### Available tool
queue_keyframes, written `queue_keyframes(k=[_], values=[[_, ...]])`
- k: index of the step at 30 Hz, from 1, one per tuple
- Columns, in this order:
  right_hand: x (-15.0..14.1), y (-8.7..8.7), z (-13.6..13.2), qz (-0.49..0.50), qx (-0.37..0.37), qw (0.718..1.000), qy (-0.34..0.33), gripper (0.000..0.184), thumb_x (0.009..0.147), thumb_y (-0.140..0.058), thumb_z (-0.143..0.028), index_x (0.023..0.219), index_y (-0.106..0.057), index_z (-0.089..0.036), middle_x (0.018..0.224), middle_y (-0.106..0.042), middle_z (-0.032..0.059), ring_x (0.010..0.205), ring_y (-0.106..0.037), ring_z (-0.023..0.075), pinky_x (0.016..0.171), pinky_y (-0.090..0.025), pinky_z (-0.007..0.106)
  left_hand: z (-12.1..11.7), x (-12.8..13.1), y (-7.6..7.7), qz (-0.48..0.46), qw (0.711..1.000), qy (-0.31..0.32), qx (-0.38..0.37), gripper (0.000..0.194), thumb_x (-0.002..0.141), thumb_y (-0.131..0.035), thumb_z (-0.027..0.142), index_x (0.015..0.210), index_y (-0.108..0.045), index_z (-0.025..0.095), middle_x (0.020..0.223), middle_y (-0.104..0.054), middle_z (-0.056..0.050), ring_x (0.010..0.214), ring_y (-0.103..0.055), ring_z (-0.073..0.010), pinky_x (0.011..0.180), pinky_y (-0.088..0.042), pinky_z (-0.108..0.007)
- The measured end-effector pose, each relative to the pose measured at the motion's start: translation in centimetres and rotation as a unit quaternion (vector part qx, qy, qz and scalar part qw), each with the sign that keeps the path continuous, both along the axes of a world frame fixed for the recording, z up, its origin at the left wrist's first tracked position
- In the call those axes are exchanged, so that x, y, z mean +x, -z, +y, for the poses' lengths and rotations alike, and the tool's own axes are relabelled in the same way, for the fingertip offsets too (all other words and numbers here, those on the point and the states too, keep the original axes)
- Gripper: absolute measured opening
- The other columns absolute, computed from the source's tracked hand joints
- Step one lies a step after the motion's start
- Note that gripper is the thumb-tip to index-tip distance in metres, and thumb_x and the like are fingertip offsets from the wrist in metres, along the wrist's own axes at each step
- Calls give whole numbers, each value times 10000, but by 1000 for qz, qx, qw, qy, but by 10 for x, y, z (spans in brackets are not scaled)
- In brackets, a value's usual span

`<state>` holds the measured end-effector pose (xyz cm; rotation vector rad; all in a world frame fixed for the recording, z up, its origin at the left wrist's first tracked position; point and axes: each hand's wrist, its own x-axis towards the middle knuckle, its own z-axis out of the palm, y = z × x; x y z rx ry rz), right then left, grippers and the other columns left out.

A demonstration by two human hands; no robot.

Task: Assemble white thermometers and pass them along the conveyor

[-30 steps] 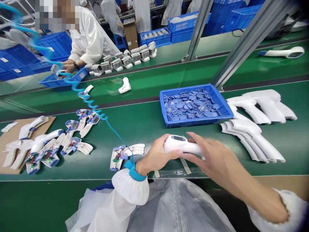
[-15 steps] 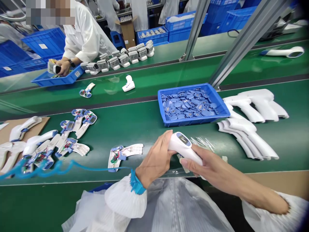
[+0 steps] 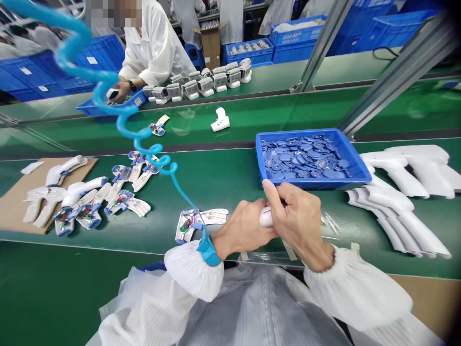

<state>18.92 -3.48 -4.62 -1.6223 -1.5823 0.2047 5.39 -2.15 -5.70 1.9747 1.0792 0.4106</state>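
Observation:
Both my hands are closed around a white infrared thermometer (image 3: 266,217), mostly hidden by the fingers. My left hand (image 3: 247,225) wraps it from the left, a blue strap (image 3: 209,250) on its wrist. From the right, my right hand (image 3: 298,218) grips it with the thumb raised along the top. Just left of my hands, an opened thermometer half (image 3: 201,222) lies on the green bench with its circuit board and wires showing. Beyond my right hand sits a blue tray (image 3: 313,184) full of blue oval covers (image 3: 302,156).
White shell halves (image 3: 399,211) are stacked at right. More opened thermometer halves (image 3: 122,202) and a cardboard sheet (image 3: 14,211) lie at left. A coiled blue cord (image 3: 122,117) hangs across the left side. A metal post (image 3: 392,72) rises behind the tray. A co-worker (image 3: 154,48) works across the belt.
The thermometer has been turned so its screen no longer shows. My right hand has shifted from its handle to a thumb-up grip close against my left hand. The view has swung.

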Motion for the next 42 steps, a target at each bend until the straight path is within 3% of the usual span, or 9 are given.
queue_keyframes(k=[4, 9, 15, 20, 25, 28, 33, 37, 42], values=[[-4, 6, 6, -61, 88, 994, 19, 583, 1038, -460, -452, 517, -311, -238, 475, -375, -18, 465, -339, 103, 518, -255, 329, 5, -2, 2, 74, 993, 21, 94, 353, 886, -650, 362, 1123, -666, 100, 883, -761, -183, 766, -731, -385, 719, -523, -447], [-5, 4, 3, -73, 78, 994, 37, 577, 1059, -466, -418, 522, -396, -220, 506, -443, -2, 505, -419, 110, 549, -286, 318, 7, -4, 1, 21, 996, 70, 48, 287, 910, -631, 379, 1075, -677, 148, 910, -777, -155, 772, -742, -349, 669, -526, -397], [-9, -2, 13, -76, 130, 987, 49, 577, 1030, -432, -371, 495, -255, -245, 446, -351, -11, 443, -313, 102, 517, -230, 337, 12, -3, 0, 83, 987, 40, 128, 369, 889, -648, 317, 1182, -683, 95, 918, -768, -198, 810, -739, -402, 756, -527, -473], [-2, 3, 11, -15, 49, 996, 68, 564, 1045, -480, -456, 533, -528, -226, 522, -564, 18, 521, -504, 138, 578, -347, 332, 15, -13, 9, -17, 999, 45, -5, 364, 909, -680, 520, 1037, -674, 179, 868, -757, -94, 739, -722, -273, 612, -482, -324], [-6, 19, 13, -11, 31, 998, 60, 635, 1059, -400, -503, 509, -555, -226, 505, -582, 31, 496, -515, 149, 577, -347, 341, 3, -2, 23, 75, 991, -7, 108, 503, 925, -657, 565, 1116, -670, 100, 918, -750, -191, 776, -735, -341, 730, -520, -413], [6, 14, 21, -13, -7, 1000, 7, 625, 1050, -433, -519, 528, -608, -222, 528, -617, 23, 503, -559, 153, 582, -374, 331, 2, -12, 26, 61, 993, -4, 96, 514, 962, -603, 608, 1079, -679, 113, 882, -748, -173, 746, -728, -333, 707, -502, -402], [65, -5, 75, -99, -109, 989, -21, 294, 988, -583, -356, 869, -800, -197, 817, -777, 50, 725, -699, 218, 728, -472, 335, 11, -56, 13, 52, 994, -14, 96, 340, 959, -680, 502, 1085, -673, 186, 1040, -755, -114, 954, -711, -303, 850, -503, -388], [79, 4, 130, -175, -175, 965, -85, 235, 825, -738, -207, 1049, -797, -165, 976, -801, 82, 863, -718, 239, 827, -496, 330, 19, -48, -1, 153, 958, 34, 242, 454, 867, -742, 164, 1294, -590, 144, 1234, -706, -150, 1142, -641, -322, 1016, -446, -442], [68, 19, 147, -168, -194, 961, -97, 96, 767, -772, -168, 862, -786, -163, 807, -778, 62, 762, -696, 215, 742, -480, 306, 29, -2, 9, 324, 871, 139, 342, 183, 941, -536, 53, 1044, -688, 47, 957, -717, -204, 949, -633, -328, 844, -458, -442]])
